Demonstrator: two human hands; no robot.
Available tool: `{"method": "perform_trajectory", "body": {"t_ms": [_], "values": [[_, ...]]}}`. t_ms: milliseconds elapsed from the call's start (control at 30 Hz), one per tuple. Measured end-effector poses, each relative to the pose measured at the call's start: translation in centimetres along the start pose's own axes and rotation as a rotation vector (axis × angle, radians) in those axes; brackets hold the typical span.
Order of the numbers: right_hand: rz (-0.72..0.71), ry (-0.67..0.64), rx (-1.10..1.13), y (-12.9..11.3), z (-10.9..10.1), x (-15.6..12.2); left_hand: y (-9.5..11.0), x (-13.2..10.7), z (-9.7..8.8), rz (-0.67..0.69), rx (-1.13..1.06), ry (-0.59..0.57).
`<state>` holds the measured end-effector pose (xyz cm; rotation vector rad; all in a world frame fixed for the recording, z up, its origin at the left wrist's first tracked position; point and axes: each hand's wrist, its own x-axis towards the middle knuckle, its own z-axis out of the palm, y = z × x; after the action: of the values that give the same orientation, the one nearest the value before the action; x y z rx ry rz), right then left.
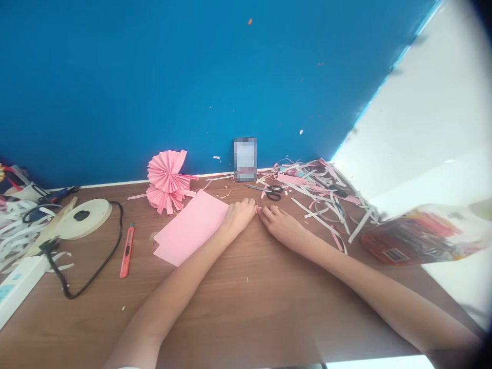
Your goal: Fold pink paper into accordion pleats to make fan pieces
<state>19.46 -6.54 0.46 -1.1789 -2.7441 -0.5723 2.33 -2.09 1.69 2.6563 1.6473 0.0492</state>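
A pink paper sheet [190, 228] lies flat on the wooden table [246, 307]. My left hand [239, 215] rests at the sheet's right edge with its fingers curled onto the paper. My right hand [280, 223] lies just to the right, fingertips pinched toward the left hand on a small pink bit of paper [259, 209]. Two pink folded paper fans [167, 179] sit behind the sheet by the blue wall.
Black-handled scissors [271, 191] lie behind my hands. A heap of paper strips [326, 197] spreads to the right, a plastic packet [423, 233] beyond it. A red utility knife [126, 249], a tape roll [82, 218] and a black cable [92, 277] lie left.
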Motion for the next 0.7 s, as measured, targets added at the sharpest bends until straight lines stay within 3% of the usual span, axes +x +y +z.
{"method": "perform_trajectory", "body": {"t_ms": [200,400,500,567,700], "values": [[-0.014,-0.062,0.045,0.5,-1.1,0.2,-0.2,0.2,0.7,-0.082,-0.134,0.08],[0.004,-0.171,0.196,2.0,-2.4,0.0,-2.7,1.4,0.8,-0.207,-0.619,0.269],[0.031,-0.191,0.258,2.0,-2.3,0.0,-3.5,1.7,0.7,-0.229,-0.776,0.284],[0.074,-0.175,0.252,1.4,-2.2,0.0,-3.3,1.6,0.7,-0.21,-0.75,0.29],[0.089,-0.146,0.172,0.6,-1.7,0.2,-1.7,0.7,0.7,-0.153,-0.48,0.228]]}}
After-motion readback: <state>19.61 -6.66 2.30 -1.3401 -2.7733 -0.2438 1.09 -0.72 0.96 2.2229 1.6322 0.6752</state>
